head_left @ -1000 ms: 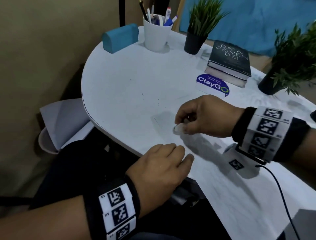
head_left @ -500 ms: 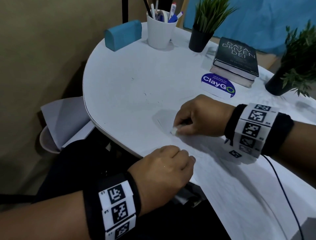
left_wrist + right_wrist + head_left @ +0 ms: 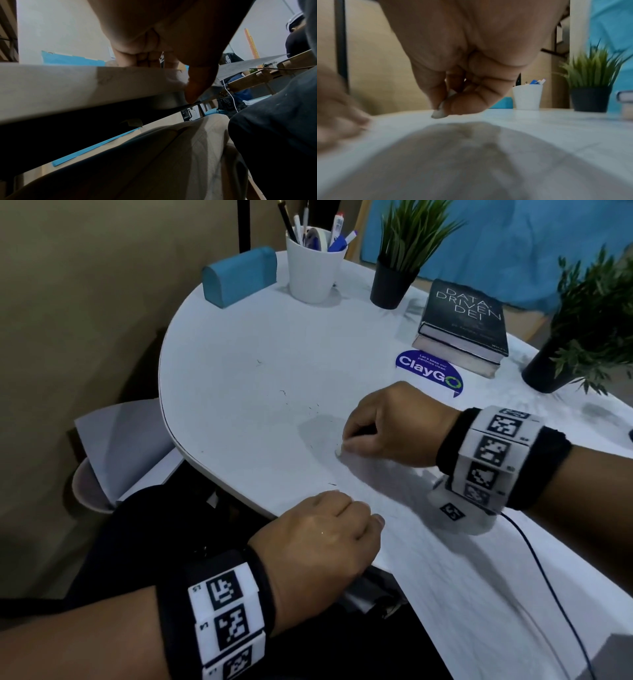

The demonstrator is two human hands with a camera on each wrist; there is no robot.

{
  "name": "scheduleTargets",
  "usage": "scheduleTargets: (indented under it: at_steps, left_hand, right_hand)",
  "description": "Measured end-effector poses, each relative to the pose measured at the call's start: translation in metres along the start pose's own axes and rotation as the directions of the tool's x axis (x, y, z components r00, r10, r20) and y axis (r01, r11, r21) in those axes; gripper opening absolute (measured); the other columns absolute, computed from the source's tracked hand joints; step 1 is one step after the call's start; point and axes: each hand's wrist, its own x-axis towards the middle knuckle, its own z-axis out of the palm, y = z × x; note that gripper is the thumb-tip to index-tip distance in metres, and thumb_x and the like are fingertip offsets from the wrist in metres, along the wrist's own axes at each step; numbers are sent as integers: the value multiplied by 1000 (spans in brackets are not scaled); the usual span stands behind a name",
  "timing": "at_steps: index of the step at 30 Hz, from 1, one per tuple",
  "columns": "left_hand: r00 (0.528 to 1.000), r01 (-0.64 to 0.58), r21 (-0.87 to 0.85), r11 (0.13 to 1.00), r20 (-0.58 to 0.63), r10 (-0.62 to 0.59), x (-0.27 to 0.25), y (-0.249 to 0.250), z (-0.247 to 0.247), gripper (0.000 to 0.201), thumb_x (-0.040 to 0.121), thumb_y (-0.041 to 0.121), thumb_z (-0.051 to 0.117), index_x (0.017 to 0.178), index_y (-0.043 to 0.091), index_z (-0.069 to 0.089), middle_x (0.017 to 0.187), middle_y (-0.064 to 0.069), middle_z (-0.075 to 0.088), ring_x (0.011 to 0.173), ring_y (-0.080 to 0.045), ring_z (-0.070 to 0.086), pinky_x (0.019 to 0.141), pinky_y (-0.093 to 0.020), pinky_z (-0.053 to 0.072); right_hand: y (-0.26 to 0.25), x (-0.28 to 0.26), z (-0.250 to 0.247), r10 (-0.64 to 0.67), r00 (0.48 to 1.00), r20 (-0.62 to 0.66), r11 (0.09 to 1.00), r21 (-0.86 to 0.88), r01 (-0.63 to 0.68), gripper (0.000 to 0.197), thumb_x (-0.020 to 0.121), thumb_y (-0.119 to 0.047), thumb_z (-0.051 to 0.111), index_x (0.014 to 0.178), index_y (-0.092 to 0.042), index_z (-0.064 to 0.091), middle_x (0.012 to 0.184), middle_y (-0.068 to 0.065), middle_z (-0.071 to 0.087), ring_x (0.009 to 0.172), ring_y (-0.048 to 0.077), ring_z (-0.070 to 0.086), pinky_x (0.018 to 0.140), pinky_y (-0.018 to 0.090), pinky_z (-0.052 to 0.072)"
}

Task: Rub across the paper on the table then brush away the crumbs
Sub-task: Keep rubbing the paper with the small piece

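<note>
A white sheet of paper [image 3: 404,494] lies on the white round table [image 3: 239,371] near its front edge. My right hand [image 3: 344,446] pinches a small white eraser [image 3: 339,453] between thumb and fingers, its tip down on the paper; the right wrist view shows the eraser [image 3: 439,114] touching the sheet under my right hand [image 3: 443,108]. My left hand [image 3: 363,511] sits with curled fingers on the paper's near corner at the table rim. In the left wrist view, my left hand [image 3: 171,67] has its thumb down over the edge. A few dark crumbs [image 3: 330,483] lie nearby.
At the back stand a white pen cup [image 3: 313,265], a blue block [image 3: 239,277], a potted plant [image 3: 394,278] and a dark book [image 3: 462,323]. A blue ClayGo sticker [image 3: 428,373] and a second plant [image 3: 555,371] are to the right. A chair [image 3: 113,446] stands left of the table.
My right hand has slid the eraser a little to the left across the paper. The left hand has stayed on the paper's near corner.
</note>
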Motion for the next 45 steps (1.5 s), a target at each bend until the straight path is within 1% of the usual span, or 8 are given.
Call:
scheduleTargets:
  at_steps: [9,14,19,24,29,34,40,45]
  left_hand:
    - [1000,-13,15,1000,19,13,0,0,-1,36,89,7,50,121,2,65,96,-10,66,82,-29,61,77,-43,55]
    - [1000,-8,42,999,17,8,0,0,-1,36,86,8,55,120,2,66,95,-9,66,81,-29,62,74,-41,55]
    - [1000,-6,35,999,15,6,1,0,-1,35,88,8,55,120,2,66,94,-10,66,80,-30,63,74,-41,56]
    - [1000,-6,61,998,13,5,1,0,-2,36,84,8,62,118,2,67,93,-9,66,77,-29,61,70,-40,55]
    - [1000,6,49,999,5,-6,1,0,1,35,86,11,65,120,4,67,94,-8,66,79,-29,62,72,-41,55]
    - [1000,-10,63,998,30,8,1,0,-4,36,84,9,58,119,4,67,94,-8,65,79,-29,60,71,-40,55]
    - [1000,-8,35,999,23,8,1,-1,-2,35,86,8,62,121,3,66,95,-9,66,80,-30,62,72,-42,56]
    - [1000,7,44,999,18,-8,0,0,-2,38,82,10,67,119,4,67,97,-9,66,81,-29,61,73,-41,56]
  right_hand:
    - [13,-4,-4,78,996,-44,993,-90,-82,14,80,-38,70,79,-25,76,77,-10,71,74,7,65,74,34,55]
    - [-4,-30,2,12,985,169,1000,-6,-12,7,77,-32,75,79,-25,76,76,-12,71,74,5,65,72,28,54]
    - [21,-16,-5,141,988,-63,984,-98,-147,15,79,-37,72,76,-23,75,74,-8,70,74,10,63,74,35,55]
    - [-2,-37,4,35,989,147,999,-36,-30,10,78,-34,74,79,-24,76,77,-11,71,74,5,64,73,27,53]
    - [26,-21,-4,157,985,-71,980,-109,-164,18,81,-39,70,76,-22,74,73,-7,70,73,11,63,72,36,55]
    - [-1,-41,6,36,986,165,999,-24,-33,11,79,-35,73,79,-24,75,76,-8,71,73,5,64,71,26,52]
    - [36,-26,-9,193,976,-101,972,-116,-204,16,80,-36,70,75,-21,73,72,-5,69,73,13,63,72,34,55]
    - [5,-46,6,33,989,144,999,-40,-27,14,79,-37,73,80,-23,75,77,-9,70,74,6,63,73,25,51]
